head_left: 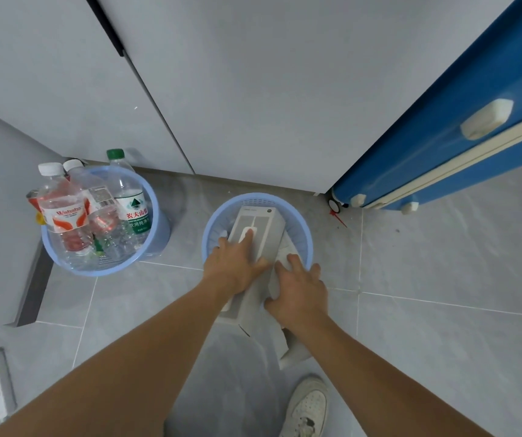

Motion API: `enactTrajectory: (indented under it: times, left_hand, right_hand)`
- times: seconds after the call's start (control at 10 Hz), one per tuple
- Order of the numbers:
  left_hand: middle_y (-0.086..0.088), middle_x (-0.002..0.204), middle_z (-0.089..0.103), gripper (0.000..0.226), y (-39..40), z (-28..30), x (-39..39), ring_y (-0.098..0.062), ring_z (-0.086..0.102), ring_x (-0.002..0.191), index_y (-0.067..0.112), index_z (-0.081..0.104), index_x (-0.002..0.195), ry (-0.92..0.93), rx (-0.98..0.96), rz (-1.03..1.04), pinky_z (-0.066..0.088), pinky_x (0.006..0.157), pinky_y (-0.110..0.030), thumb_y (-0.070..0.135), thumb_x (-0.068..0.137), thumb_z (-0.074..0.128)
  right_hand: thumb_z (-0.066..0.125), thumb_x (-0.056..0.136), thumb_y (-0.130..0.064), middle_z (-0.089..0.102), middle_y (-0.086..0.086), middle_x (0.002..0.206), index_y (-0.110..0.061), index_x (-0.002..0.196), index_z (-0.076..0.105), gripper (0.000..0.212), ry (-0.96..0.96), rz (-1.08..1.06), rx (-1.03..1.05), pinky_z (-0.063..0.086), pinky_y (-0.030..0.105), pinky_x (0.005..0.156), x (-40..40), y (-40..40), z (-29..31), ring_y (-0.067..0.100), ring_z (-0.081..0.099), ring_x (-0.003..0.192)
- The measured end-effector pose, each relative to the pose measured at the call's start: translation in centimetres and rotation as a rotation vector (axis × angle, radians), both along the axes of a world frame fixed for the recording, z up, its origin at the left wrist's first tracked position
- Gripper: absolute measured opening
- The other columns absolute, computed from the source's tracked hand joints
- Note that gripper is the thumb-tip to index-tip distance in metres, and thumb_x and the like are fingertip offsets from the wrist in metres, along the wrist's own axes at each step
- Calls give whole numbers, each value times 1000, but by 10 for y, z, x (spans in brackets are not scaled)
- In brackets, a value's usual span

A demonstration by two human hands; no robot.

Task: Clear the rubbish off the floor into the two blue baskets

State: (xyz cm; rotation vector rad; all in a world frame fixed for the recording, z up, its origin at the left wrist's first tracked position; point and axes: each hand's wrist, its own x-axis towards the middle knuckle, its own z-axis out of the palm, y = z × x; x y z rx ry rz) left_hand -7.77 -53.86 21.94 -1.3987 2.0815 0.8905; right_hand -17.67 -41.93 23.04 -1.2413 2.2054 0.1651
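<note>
Left hand (236, 263) lies flat, fingers spread, pressing on the long grey-white box (258, 230), whose far end sits inside the right blue basket (303, 238) while the near end sticks out over the rim. Right hand (300, 287) grips the box's near right edge, fingers curled over it. Left blue basket (155, 197), well apart on the tiled floor (442, 263), holds upright plastic bottles (64, 212).

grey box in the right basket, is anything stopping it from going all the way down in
Possibly. The grey box leans over the near rim of the right basket, half of it still outside. White crumpled material already lies beneath it inside. Both hands, left hand and right hand, press on the box; what else is under it is hidden.
</note>
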Motion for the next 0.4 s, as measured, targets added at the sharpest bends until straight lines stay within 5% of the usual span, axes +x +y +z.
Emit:
enactTrajectory:
  times: [0.2,0.4]
  left_hand:
    - [-17,143,36,61,-7,-7,4,-37,35,131,36,27,148,-22,-73,-55,42,100,-56,62,94,40]
    - [-12,145,38,54,-24,31,12,-34,40,134,26,42,147,119,-141,-64,44,104,-54,50,99,44]
  right_hand:
    - [65,81,-55,36,-4,143,-35,138,47,64,-117,-15,41,50,42,90,1,-7,2,34,38,121]
    - [59,91,-39,54,2,134,-22,129,60,42,-134,-98,-169,47,45,96,-14,-19,39,29,45,123]
